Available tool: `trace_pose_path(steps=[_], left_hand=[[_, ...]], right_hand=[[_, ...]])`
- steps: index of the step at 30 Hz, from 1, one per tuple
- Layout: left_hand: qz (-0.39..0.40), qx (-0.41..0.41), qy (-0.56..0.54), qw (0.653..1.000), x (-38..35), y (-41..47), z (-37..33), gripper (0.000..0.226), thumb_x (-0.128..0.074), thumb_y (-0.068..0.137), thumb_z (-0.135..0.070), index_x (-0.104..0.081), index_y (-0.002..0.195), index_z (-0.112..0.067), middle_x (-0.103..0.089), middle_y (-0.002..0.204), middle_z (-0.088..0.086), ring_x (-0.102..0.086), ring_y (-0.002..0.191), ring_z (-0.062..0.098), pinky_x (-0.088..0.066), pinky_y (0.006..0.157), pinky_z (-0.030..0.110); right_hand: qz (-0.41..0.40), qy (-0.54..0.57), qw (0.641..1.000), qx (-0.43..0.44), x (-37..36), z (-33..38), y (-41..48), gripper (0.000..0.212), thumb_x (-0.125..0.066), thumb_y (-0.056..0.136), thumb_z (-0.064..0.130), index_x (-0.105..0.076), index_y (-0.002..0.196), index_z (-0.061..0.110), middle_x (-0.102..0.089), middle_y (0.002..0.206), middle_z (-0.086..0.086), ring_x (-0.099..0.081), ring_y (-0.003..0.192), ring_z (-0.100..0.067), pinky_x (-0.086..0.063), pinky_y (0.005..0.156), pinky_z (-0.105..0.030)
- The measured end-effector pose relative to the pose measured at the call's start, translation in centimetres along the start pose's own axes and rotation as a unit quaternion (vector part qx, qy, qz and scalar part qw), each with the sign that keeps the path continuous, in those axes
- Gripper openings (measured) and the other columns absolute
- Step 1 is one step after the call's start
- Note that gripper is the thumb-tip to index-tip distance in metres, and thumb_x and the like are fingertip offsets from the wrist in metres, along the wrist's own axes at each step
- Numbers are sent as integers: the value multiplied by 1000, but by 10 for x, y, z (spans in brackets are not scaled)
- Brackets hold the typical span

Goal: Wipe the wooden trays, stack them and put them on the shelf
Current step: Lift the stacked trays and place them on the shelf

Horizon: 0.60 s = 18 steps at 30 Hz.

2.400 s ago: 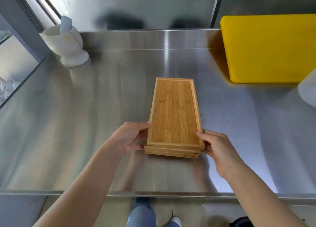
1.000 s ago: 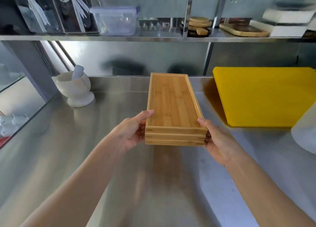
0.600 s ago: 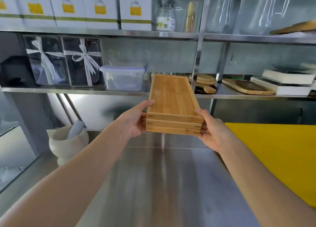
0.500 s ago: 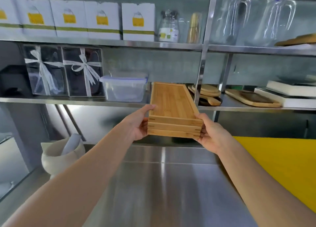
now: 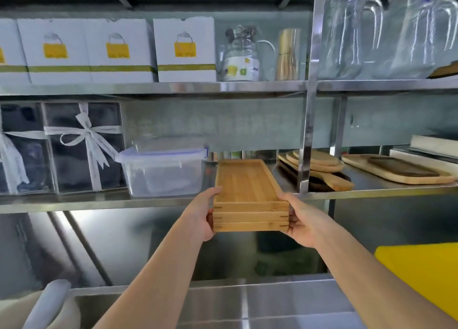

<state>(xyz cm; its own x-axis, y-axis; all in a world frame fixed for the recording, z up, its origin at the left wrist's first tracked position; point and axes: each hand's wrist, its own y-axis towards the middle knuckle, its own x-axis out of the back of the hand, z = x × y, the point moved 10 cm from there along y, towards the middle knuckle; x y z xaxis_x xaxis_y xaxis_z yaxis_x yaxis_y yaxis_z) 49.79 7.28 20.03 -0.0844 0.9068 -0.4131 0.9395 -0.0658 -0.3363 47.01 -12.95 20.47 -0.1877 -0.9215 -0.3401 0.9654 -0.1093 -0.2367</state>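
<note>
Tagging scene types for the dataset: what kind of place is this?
Most likely a commercial kitchen or café prep area. Steel shelving above a steel counter holds glass pitchers, wooden serving boards and a lidded plastic food container. Both hands hold stacked wooden trays at the shelf.

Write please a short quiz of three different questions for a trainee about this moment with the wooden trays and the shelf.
1. True or false: both hands hold the stack of trays.
2. How many trays are in the stack?
3. What stands just left of the stack on the lower shelf? A) glass jug B) clear plastic container C) yellow board

Key:
1. True: left hand and right hand grip its near corners.
2. Three.
3. B, the clear plastic container.
</note>
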Motion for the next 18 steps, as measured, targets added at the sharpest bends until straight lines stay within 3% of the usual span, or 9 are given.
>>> trace_pose_path(steps=[4,7,10,12,13,15,18], left_hand=[[96,-128,16,987,-9,5,-13,50,-65,79,-35,-53,122,-11,-63,119,15,-60,109,31,-45,100,45],[143,-212,90,963,-8,-9,-8,49,-67,76,-16,-56,121,-2,-66,117,13,-61,109,25,-43,100,36],[88,-289,185,935,0,-18,-6,31,-65,81,-2,-65,110,-12,-73,104,2,-66,98,14,-47,89,25],[49,-309,214,925,1,-20,-6,30,-66,81,-3,-65,106,-20,-73,98,-6,-67,88,2,-50,76,14],[34,-318,224,920,0,-21,-6,29,-65,81,-4,-65,105,-21,-72,96,-9,-66,84,-3,-50,68,8],[15,-334,239,912,0,-22,-7,27,-65,82,-7,-64,104,-23,-71,91,-15,-65,79,-9,-46,61,-1],[-9,-347,249,904,3,-23,-8,26,-66,82,-9,-66,102,-26,-71,83,-23,-64,77,-11,-44,61,-4]], right_hand=[[1,-4,1000,7,-4,8,14,30,-68,78,21,-56,99,3,-65,95,-19,-63,87,-30,-52,68,-36],[28,-19,999,40,-7,11,13,27,-63,81,27,-58,97,7,-66,95,-17,-64,89,-27,-52,69,-33],[97,-6,988,119,-9,8,5,33,-59,80,35,-60,106,13,-69,105,-8,-64,99,-20,-50,81,-31],[115,-83,973,184,-9,4,-6,28,-59,81,33,-63,106,21,-72,105,6,-64,100,-8,-47,85,-23],[103,-140,961,214,-7,3,-10,19,-60,83,28,-65,102,28,-72,100,14,-63,98,-1,-47,81,-15],[74,-216,936,267,-4,5,-14,23,-59,85,16,-63,95,37,-71,89,25,-61,90,8,-45,68,-4],[19,-299,902,311,-1,10,-14,27,-56,87,13,-62,108,28,-67,96,19,-60,93,-1,-41,87,-16]])
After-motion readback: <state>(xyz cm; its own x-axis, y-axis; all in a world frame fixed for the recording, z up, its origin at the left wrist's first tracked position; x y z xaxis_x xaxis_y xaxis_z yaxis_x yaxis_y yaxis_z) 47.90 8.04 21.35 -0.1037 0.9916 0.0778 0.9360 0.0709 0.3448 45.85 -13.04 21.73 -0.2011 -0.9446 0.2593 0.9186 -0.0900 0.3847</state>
